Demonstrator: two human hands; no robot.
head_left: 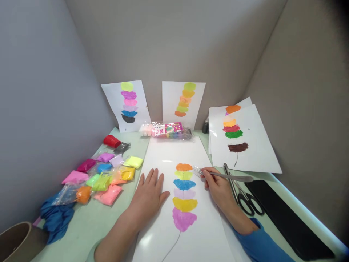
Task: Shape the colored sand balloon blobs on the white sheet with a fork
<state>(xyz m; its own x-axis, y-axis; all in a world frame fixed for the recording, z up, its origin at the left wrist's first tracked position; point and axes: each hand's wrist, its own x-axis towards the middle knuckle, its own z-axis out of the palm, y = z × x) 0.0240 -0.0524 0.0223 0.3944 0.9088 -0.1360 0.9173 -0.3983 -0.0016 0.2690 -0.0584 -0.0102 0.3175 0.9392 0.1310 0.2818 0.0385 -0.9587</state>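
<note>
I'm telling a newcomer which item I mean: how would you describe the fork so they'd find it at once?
Find the white sheet lying flat under the left hand, with coloured shapes stacked on it. Right of the stack's top, the right hand holds the fork, tines pointing left. Unlike the scissors lying nearby, it has tines, no black handle loops, and is being held.

You're apparently in a craft booth. Grey walls (174, 47) enclose your worktop (81, 225); coloured pictures (184, 100) line its far edge.
</note>
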